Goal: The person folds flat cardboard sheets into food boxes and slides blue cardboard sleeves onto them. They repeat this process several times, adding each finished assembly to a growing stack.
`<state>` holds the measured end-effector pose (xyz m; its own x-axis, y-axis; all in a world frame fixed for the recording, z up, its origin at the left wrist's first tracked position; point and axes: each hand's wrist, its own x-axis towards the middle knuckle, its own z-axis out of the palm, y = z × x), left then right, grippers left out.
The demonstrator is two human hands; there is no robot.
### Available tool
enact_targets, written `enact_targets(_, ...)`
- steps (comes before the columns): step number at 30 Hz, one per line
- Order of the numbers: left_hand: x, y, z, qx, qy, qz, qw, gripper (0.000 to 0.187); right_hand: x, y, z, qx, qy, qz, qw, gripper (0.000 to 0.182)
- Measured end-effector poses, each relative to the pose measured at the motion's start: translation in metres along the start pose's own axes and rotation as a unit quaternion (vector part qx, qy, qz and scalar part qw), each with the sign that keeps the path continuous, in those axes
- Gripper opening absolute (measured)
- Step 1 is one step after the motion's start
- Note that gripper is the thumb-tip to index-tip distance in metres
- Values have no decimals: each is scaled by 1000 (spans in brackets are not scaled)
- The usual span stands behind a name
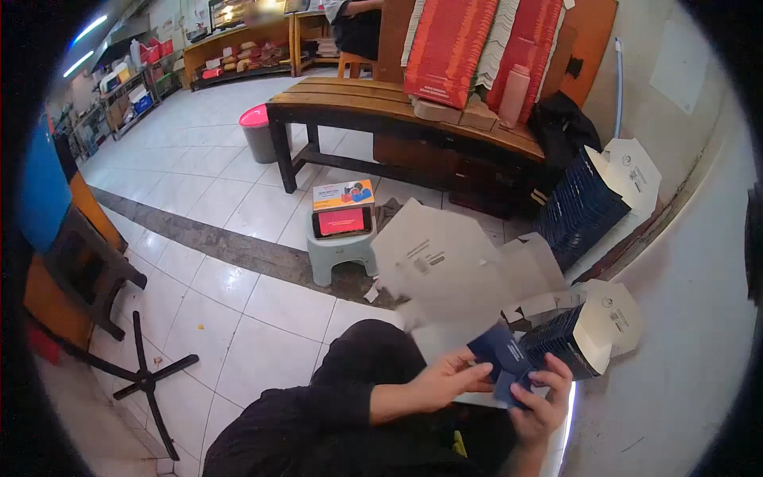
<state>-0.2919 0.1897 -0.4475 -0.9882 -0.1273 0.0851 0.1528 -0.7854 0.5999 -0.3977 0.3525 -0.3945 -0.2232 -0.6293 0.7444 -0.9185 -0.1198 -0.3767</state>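
The person sits low on the tiled floor (238, 230), dark-clothed knees in the foreground; both hands meet just above the lap, gripping a dark blue flat carton (501, 358) between them; the left hand (445, 380) pinches its near left edge with fingers curled, while the right hand (539, 397) closes on its lower right corner, fingertips wrapped over the top; just beside the right hand, touching the carton's far edge, lies a stack of blue folded cartons (560, 342) with white flaps; beyond the hands a large grey cardboard sheet (437, 258) lies spread on the floor; further off stands a small grey stool (340, 253) bearing a phone (342, 221) with a red screen; a taller pile of blue cartons (584, 211) leans by the wall; behind it runs a wooden bench (373, 99) carrying red packs (449, 48); another person sits at the far end.
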Motion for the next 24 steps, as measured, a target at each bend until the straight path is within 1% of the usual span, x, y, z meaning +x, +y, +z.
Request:
enact_targets(1, 2, -23, -12, 20, -31, 28, 999, 24, -11, 1, 23, -44, 86, 40, 995, 26)
enact_targets(2, -2, -25, 6, 54, 1, 27, 998, 20, -20, 2, 40, -89, 173, 80, 978, 30)
enact_targets(3, -2, -23, 12, 57, 3, 43, 997, 20, -23, 4, 42, -107, 148, 78, 980, 32)
enact_targets(4, 1, -19, 14, 61, 6, 60, 996, 20, -22, 3, 38, -107, 147, 76, 980, 32)
enact_targets(5, 3, -16, 13, 60, 6, 60, 996, 20, -20, 1, 32, -64, 78, 71, 992, 31)
enact_targets(6, 3, -11, 10, 132, 6, 38, 990, 22, -21, -1, 29, -20, 9, 68, 997, 32)
enact_targets(7, 2, -5, 7, 204, 6, 15, 979, 24, -22, 1, 29, -19, 10, 71, 997, 32)
enact_targets(8, 5, 6, 4, 204, 6, 13, 979, 24, -23, 4, 30, 21, 65, 106, 992, 32)
enact_targets(9, 9, 20, 0, 396, -61, -73, 913, 28, -24, 7, 32, 61, 119, 140, 981, 32)
enact_targets(10, 9, 26, -4, 565, -123, -155, 801, 33, -24, 10, 31, 101, 170, 173, 965, 34)
enact_targets(11, 2, 13, -14, 546, -142, 56, 824, 31, -22, 18, 17, -16, 30, 122, 992, 33)
enact_targets(12, -1, 4, -24, 545, -139, 56, 825, 31, -19, 23, 16, -14, 28, 122, 992, 33)
enact_targets(14, -7, 9, -19, 624, -111, 16, 773, 32, -12, 29, 18, 12, -16, 178, 984, 34)
enact_targets(15, -9, 11, -14, 625, -109, 16, 773, 32, -19, 36, 26, 17, 63, 238, 969, 37)
enact_targets(16, -10, 14, -10, 596, -74, 30, 799, 34, -19, 37, 27, 19, 63, 236, 970, 37)
enact_targets(17, -10, 16, -7, 566, -38, 44, 822, 36, -20, 40, 27, 21, -15, 194, 981, 37)
enact_targets(18, -11, 18, -7, 567, -36, 45, 822, 36, -20, 41, 27, 23, -94, 150, 984, 37)
enact_targets(19, -13, 21, -7, 577, -21, 14, 817, 36, -19, 35, 29, 71, -156, 171, 970, 32)
enact_targets(20, -14, 23, -8, 585, -6, -16, 811, 36, -26, 36, 34, 71, -157, 171, 970, 32)
enact_targets(21, -14, 20, -10, 585, -6, -16, 811, 36, -38, 41, 42, 20, -87, 223, 971, 30)
enact_targets(22, -14, 15, -15, 601, -16, 11, 799, 35, -44, 43, 48, -32, -17, 272, 961, 28)
enact_targets(23, -13, 11, -18, 616, -26, 39, 786, 34, -29, 26, 56, -16, 117, 305, 945, 22)
enact_targets(24, -13, 7, -21, 615, -25, 39, 787, 34, -21, 21, 50, -17, 116, 306, 945, 22)
